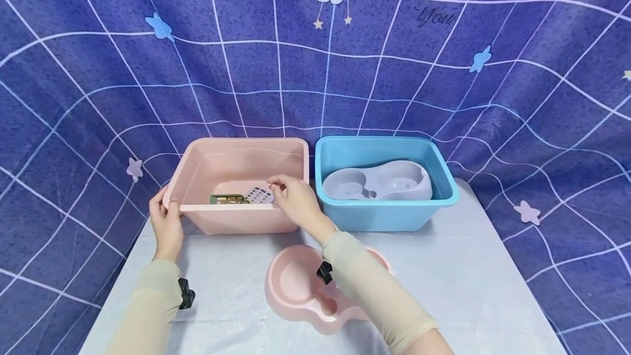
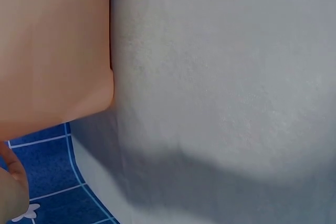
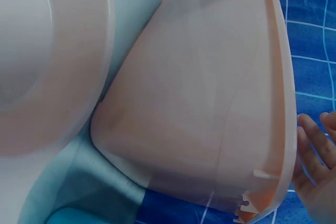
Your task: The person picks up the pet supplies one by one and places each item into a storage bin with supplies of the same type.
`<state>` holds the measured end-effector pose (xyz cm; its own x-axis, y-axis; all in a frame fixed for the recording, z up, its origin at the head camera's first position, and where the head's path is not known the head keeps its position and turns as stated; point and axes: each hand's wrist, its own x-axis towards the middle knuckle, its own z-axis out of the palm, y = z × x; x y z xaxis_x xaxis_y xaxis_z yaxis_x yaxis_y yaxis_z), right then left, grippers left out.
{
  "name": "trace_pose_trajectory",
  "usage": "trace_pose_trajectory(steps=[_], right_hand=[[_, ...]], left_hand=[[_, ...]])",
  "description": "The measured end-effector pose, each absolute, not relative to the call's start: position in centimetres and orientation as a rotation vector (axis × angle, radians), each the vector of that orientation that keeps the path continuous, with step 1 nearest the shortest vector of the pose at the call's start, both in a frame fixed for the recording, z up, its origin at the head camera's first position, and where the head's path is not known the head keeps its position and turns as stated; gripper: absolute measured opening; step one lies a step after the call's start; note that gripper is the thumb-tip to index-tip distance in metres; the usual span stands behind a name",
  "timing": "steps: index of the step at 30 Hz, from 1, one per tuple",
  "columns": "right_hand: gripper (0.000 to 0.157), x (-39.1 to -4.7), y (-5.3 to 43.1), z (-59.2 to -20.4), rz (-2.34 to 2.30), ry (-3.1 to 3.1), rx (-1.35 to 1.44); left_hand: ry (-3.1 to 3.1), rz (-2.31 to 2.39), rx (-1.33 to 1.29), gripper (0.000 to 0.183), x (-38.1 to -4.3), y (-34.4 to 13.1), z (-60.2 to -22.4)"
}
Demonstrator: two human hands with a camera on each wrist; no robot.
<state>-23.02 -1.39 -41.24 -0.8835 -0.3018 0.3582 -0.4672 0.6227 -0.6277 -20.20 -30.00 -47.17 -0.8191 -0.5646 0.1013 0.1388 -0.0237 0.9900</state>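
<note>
My left hand [image 1: 166, 228] grips the rim of a pink plastic bin [image 1: 246, 220] at its front left corner. Over the bin's front rim, toward the right end, reaches my right hand [image 1: 298, 200]. Its fingers are loosely bent above a pale slotted scoop [image 1: 259, 195] inside. Beside that scoop lies a green and yellow slotted piece [image 1: 228, 199], partly hidden by the rim. In the right wrist view the right hand [image 3: 319, 171] shows spread fingers beside the bin's rim [image 3: 287, 103], and nothing appears between them.
A blue bin [image 1: 374, 218] stands to the right, holding a grey double pet bowl [image 1: 377, 177]. In front, a pink double bowl [image 1: 296, 278] sits on the white-covered table [image 1: 222, 300], partly under the right forearm. A patterned blue curtain [image 1: 305, 70] hangs behind.
</note>
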Motion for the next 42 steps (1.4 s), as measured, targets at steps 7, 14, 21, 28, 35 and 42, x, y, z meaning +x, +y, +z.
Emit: trace_pose_trajectory(steps=[7, 14, 21, 28, 35, 42], right_hand=[[0.022, -21.5, -0.9, -41.2, 1.160, -2.534, 0.628], [0.020, -20.0, 0.6, -41.6, 1.316, -2.437, 0.618], [0.017, -19.3, 2.2, -41.7, 1.338, -2.365, 0.604], [0.017, -18.8, 3.8, -41.8, 1.378, -2.302, 0.549], [0.018, -19.0, 6.5, -42.0, 1.396, -2.221, 0.495], [0.016, -19.3, 8.5, -42.2, 1.367, -2.121, 0.513]], left_hand=[[-1.766, -1.898, 0.456, 0.041, -20.0, -30.3, -47.4], [-1.742, -1.910, 0.471, 0.040, -20.1, -30.1, -47.8], [-1.764, -1.921, 0.472, 0.038, -20.2, -30.1, -47.6], [-1.740, -1.895, 0.443, 0.039, -20.3, -30.1, -47.3], [-1.746, -1.914, 0.426, 0.039, -20.4, -29.7, -47.3], [-1.725, -1.900, 0.429, 0.039, -20.5, -30.0, -47.4]])
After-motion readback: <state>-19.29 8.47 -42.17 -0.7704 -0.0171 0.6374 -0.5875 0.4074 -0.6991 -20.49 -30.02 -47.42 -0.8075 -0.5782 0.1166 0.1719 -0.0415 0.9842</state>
